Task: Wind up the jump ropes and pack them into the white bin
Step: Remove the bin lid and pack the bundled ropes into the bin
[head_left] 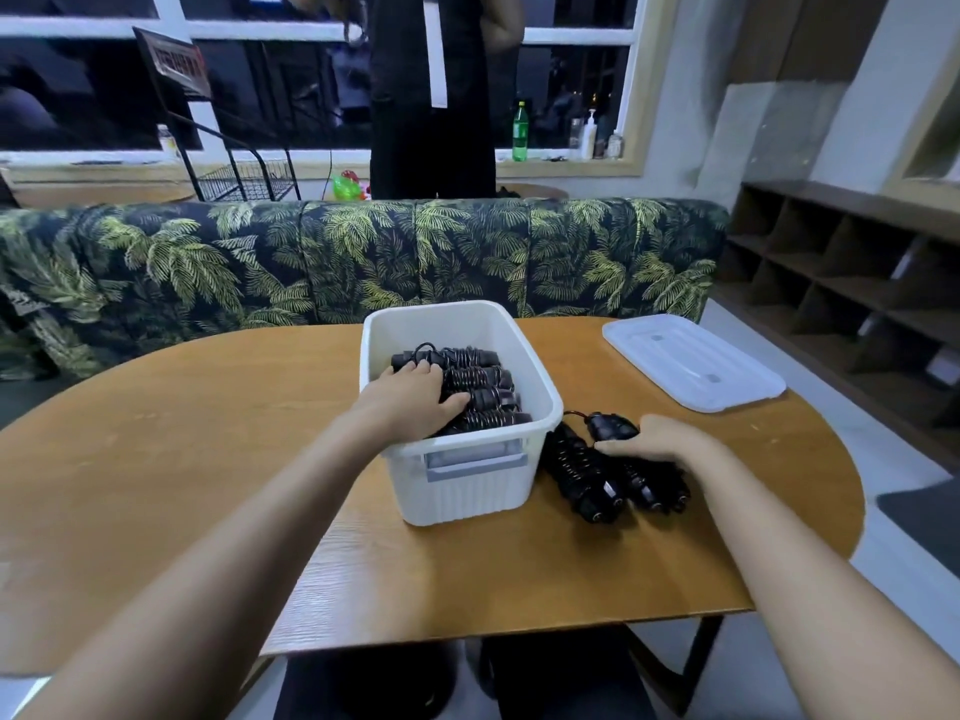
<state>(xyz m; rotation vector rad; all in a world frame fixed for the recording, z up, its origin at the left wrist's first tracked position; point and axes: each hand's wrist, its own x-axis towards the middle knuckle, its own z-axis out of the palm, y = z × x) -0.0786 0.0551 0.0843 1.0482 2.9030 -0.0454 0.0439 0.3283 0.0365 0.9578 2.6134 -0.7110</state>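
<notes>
1. You are in the packing step: the white bin stands on the worktop and already holds a row of wound jump ropes, laid side by side inside it.
2. Your left hand is down inside the bin, fingers spread and lying flat over the ropes on their left side. It looks to be pressing or settling them, not clamped on any one of them.
3. Two more wound ropes lie on the worktop just to the right of the bin, close against its wall.
4. Your right hand rests on top of the one farther from the bin, fingers curled over it. I cannot tell whether it has a firm hold or only lies on it.
5. The next move, as I judge it, calls for closing that right hand on one bundle, lifting it over the bin's right rim, and setting it in the gap your left hand keeps clear at the near end.
6. Keep the windings tight as you lift, or the cord may slip loose.
7. The lid lies well to the right of the bin, beyond the ropes; leave it until both are in.
</notes>
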